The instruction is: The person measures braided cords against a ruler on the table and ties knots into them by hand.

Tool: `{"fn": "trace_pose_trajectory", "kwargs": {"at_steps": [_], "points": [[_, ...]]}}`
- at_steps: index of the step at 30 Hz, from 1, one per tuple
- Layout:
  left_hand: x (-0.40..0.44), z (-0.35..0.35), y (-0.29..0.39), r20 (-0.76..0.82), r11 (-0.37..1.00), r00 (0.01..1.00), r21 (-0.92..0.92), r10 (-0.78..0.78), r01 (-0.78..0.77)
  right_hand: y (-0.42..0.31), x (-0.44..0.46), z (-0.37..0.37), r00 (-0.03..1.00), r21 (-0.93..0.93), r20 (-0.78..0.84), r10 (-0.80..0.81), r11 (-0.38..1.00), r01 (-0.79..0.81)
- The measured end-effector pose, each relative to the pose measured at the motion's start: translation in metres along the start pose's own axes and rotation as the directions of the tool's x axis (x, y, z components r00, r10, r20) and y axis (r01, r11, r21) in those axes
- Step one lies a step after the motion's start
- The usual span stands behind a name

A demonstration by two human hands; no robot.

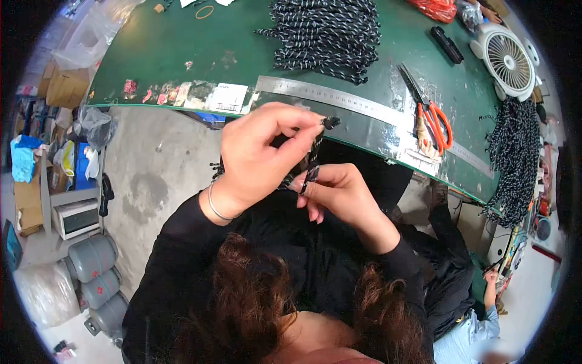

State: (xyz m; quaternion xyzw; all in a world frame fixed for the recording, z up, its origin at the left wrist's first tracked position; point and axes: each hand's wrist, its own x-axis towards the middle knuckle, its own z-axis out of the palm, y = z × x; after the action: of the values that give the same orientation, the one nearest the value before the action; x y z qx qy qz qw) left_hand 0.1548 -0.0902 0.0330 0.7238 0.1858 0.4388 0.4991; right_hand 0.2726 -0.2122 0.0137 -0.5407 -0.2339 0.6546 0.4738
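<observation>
My left hand (257, 151), with a bangle at the wrist, pinches a black cord with white flecks near one end. A dark knotted bit of the cord (331, 123) sticks out past the fingertips. Lower and to the right, my right hand (342, 191) is closed on the same cord (313, 173), which passes between thumb and fingers. Both hands are over my lap at the near edge of the green table (170, 36). More dark cord shows by my left wrist, partly hidden behind the hand.
A metal ruler (327, 97) lies along the table edge, with orange-handled scissors (431, 124) to its right. Behind is a pile of black-and-white cords (324, 39). Another cord bundle (515, 155) hangs at the right, below a white fan (508, 60). A co-worker's blue sleeve (473, 333) shows lower right.
</observation>
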Motion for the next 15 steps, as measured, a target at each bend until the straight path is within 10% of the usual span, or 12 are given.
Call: {"fn": "trace_pose_trajectory", "kwargs": {"at_steps": [4, 6, 8, 11, 15], "points": [[-0.002, 0.001, -0.003, 0.046, 0.938, 0.959, -0.201, -0.28, 0.283, 0.0, -0.01, -0.008, 0.997, -0.228, -0.08, 0.006, 0.973, -0.024], [-0.001, 0.0, -0.004, 0.115, 0.891, 0.929, -0.265, -0.351, 0.37, 0.003, -0.014, -0.011, 0.717, -0.916, -0.152, -0.68, 0.37, 0.157], [-0.002, 0.001, -0.005, 0.153, 0.879, 0.917, -0.261, -0.37, 0.398, -0.002, -0.007, -0.015, 0.619, -0.941, -0.013, -0.786, 0.219, 0.258], [-0.003, 0.001, -0.005, 0.259, 0.849, 0.869, -0.224, -0.422, 0.479, -0.011, 0.007, -0.021, 0.206, -0.853, 0.406, -0.89, -0.288, 0.435], [-0.003, -0.003, -0.003, 0.255, 0.915, 0.888, -0.028, -0.383, 0.403, -0.02, 0.001, -0.027, 0.188, -0.773, 0.495, -0.848, -0.331, 0.54]]}}
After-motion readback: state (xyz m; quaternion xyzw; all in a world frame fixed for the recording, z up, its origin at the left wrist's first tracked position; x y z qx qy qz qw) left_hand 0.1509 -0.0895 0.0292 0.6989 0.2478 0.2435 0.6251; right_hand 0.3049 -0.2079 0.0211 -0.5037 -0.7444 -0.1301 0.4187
